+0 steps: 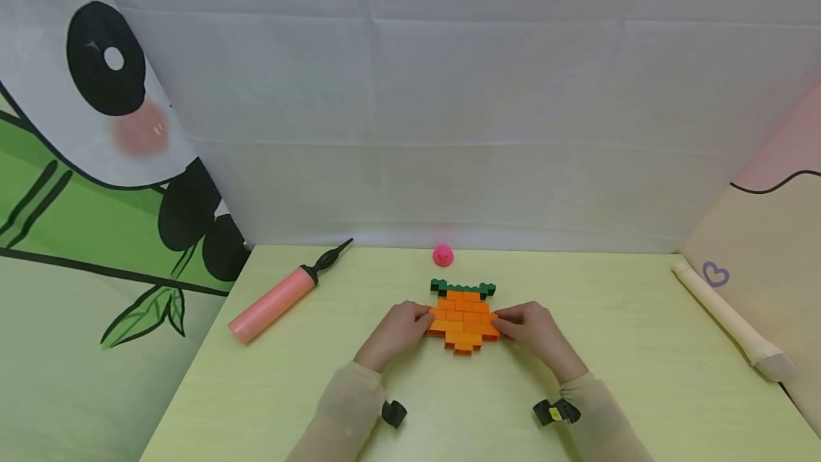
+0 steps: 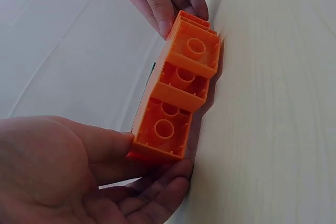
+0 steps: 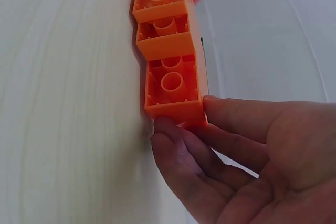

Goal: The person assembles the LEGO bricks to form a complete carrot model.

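Note:
A carrot shape built of orange toy building bricks (image 1: 463, 319), with a dark green brick row (image 1: 463, 288) along its far end, lies in the middle of the table. My left hand (image 1: 400, 330) pinches its left side between thumb and fingers, and my right hand (image 1: 532, 328) pinches the right side. In the left wrist view, hollow undersides with round tubes show on the orange bricks (image 2: 164, 129). The right wrist view has the thumb on the studded face of the end brick (image 3: 172, 82) and the fingers against its end wall. Green bricks are mostly hidden in both wrist views.
Behind the bricks a small pink ball-shaped toy (image 1: 443, 255) with a face sits near the back edge. A pink hand pump (image 1: 276, 301) with a black nozzle lies at the left. At the right edge lies a long cream-coloured roll (image 1: 727, 319). A white cloth (image 1: 474, 127) hangs behind the table.

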Action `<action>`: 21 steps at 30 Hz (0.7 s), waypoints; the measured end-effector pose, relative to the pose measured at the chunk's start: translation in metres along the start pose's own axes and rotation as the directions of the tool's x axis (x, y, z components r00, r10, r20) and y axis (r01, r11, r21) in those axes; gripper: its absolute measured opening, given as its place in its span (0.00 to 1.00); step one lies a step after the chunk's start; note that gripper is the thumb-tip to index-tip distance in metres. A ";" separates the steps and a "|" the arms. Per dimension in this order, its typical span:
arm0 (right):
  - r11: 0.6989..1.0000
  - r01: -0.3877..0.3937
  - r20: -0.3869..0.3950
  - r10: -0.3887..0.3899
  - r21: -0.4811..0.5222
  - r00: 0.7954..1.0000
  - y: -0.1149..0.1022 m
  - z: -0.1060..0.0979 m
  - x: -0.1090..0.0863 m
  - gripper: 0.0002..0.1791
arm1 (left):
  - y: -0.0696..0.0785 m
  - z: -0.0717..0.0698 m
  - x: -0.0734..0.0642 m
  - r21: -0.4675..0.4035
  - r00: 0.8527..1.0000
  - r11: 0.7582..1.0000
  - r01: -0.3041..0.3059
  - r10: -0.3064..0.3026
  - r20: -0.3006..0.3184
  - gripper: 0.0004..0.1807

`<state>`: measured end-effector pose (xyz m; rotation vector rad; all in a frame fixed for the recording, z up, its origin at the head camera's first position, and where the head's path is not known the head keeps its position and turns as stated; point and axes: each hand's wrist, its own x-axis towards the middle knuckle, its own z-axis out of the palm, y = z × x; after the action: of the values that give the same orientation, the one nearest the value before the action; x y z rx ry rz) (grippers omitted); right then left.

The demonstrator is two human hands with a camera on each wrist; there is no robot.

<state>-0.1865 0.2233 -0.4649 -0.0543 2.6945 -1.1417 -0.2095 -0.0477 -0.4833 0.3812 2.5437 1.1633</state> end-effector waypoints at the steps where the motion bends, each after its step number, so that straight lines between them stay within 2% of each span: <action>1: 1.000 -0.001 0.000 0.001 -0.003 1.000 0.001 0.000 0.000 0.15 | 0.000 0.001 0.000 0.003 1.000 1.000 0.005 -0.005 -0.003 0.21; 8: 1.000 0.002 -0.001 -0.002 -0.009 1.000 0.003 0.002 0.002 0.14 | 0.006 0.003 -0.001 0.031 0.999 0.999 0.031 -0.031 -0.022 0.20; 13: 1.000 -0.015 -0.001 0.015 0.001 1.000 0.001 0.002 0.002 0.14 | 0.003 0.006 0.000 0.039 0.999 0.999 0.030 -0.029 -0.029 0.22; 21: 1.000 0.013 -0.006 -0.013 -0.007 1.000 -0.002 0.003 0.000 0.14 | 0.000 0.006 0.002 0.053 0.999 0.998 0.036 -0.035 -0.022 0.21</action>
<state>-0.1858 0.2198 -0.4659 -0.0701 2.7069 -1.1386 -0.2086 -0.0431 -0.4877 0.3368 2.5934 1.0945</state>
